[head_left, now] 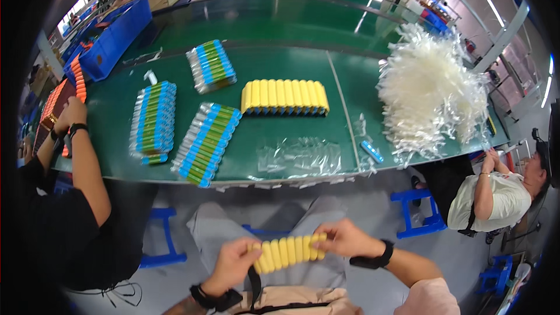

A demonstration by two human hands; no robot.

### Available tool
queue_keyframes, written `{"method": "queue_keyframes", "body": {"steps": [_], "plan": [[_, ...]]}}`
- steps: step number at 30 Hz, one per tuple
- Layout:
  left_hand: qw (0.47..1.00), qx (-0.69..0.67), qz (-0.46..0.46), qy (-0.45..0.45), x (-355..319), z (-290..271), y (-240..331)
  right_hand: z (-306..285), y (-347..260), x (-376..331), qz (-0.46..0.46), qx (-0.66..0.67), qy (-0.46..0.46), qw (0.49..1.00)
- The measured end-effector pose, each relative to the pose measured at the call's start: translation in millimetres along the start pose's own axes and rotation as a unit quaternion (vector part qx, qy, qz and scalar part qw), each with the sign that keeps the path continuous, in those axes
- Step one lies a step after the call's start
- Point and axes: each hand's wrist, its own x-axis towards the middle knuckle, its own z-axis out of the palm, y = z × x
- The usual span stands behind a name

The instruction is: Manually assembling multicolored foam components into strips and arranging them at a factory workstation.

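Note:
Over my lap, I hold a row of yellow cylinders that look like battery cells, lying side by side. My left hand grips its left end between thumb and fingers. The right end is pinched by my right hand. On the green table ahead stands a block of similar yellow cells, its lower side showing blue. Left of it lie bundles of blue-and-green cells with clear ends: one near the table edge, one farther left and one behind.
A large heap of clear plastic sleeves covers the table's right part. Flat clear sleeves and a single blue cell lie near the front edge. A co-worker's hands handle orange cells at left; another person sits at right.

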Motion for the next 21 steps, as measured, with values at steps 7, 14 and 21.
{"method": "queue_keyframes", "body": {"steps": [7, 14, 21], "plan": [[0.992, -0.119, -0.007, -0.048, 15.9, -4.1, 83.3, -34.0, -42.0, 17.8, 0.018, 0.199, 0.017, 0.980], [0.997, -0.070, 0.015, 0.016, 14.8, -11.6, 83.6, -39.3, -20.1, 11.9, -0.023, 0.241, 0.049, 0.969], [1.000, -0.018, 0.011, 0.016, 29.6, -11.8, 97.0, -46.9, -18.9, 13.9, -0.025, 0.230, 0.081, 0.970]]}}
